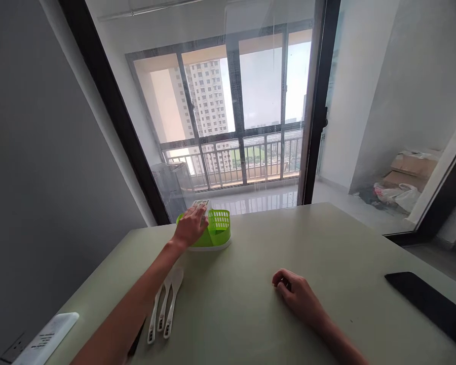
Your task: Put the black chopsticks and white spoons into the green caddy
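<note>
My left hand [192, 227] reaches to the far edge of the table, its fingers over a small white box with green print [202, 203] at the left part of a green basket [221, 234]. The hand covers most of the box, and its underside is hidden. The basket has a slotted wall, a divider and a white base. Under my left forearm lie several white spoons [174, 299], their handles toward me, partly hidden by the arm. My right hand [297, 298] rests on the table right of the middle, fingers curled in with nothing visible in them.
The pale green table [251, 314] ends at a glass door with a dark frame [314, 101]. A black flat object [429, 299] lies at the right, a white power strip [47, 337] at the left. Beyond the glass are cardboard boxes [414, 167] and bags.
</note>
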The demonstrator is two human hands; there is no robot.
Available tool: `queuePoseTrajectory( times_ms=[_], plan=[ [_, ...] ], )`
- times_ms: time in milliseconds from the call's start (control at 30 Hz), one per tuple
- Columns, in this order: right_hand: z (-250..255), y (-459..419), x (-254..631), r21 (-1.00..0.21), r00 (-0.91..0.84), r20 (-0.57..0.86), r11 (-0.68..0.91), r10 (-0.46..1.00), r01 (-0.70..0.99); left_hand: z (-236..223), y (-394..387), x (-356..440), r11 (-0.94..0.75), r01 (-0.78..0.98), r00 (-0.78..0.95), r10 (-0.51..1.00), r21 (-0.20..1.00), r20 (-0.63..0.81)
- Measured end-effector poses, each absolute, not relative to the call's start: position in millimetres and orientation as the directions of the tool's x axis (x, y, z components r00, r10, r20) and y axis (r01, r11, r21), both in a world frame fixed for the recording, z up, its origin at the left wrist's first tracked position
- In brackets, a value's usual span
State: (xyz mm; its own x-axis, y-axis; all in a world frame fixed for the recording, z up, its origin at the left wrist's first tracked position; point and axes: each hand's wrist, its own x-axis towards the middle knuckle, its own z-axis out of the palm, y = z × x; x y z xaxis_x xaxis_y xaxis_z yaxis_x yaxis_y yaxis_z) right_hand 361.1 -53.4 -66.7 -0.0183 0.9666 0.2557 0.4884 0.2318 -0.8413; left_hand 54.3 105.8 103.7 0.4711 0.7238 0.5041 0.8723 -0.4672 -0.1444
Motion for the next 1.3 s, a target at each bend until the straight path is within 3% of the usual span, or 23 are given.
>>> queuePoseTrajectory(
  times_ms=[267, 500, 600, 700, 833, 1033, 1300],
  plan=[
    [-69, -53, 360, -0.847, -0.029, 0.230, 0.214, 0.973, 0.486, 121, 99, -39, -0.353, 0.926, 0.368, 0.777, -0.130, 0.510],
    [-68, -53, 359, -0.837, -0.021, 0.230, 0.209, 0.973, 0.505, 115, 94, -63, -0.275, 0.953, 0.298, 0.771, -0.129, 0.563],
    [-67, -54, 357, -0.836, -0.016, 0.236, 0.212, 0.972, 0.506, 107, 84, -42, -0.312, 0.940, 0.325, 0.709, -0.135, 0.625],
    [-66, -54, 357, -0.841, -0.010, 0.247, 0.219, 0.969, 0.495, 90, 62, -1, -0.475, 0.872, 0.420, 0.599, -0.119, 0.682],
    [-67, -55, 357, -0.838, -0.002, 0.236, 0.204, 0.972, 0.507, 58, 27, 55, -0.631, 0.770, 0.504, 0.691, 0.092, 0.519],
    [-70, -54, 358, -0.838, -0.024, 0.217, 0.199, 0.976, 0.508, 3, 1, 86, -0.476, 0.775, 0.413, 0.879, 0.415, 0.237],
    [-69, -55, 358, -0.833, -0.028, 0.219, 0.202, 0.975, 0.515, -34, -19, 94, -0.377, 0.805, 0.350, 0.925, 0.459, 0.146]
  ],
)
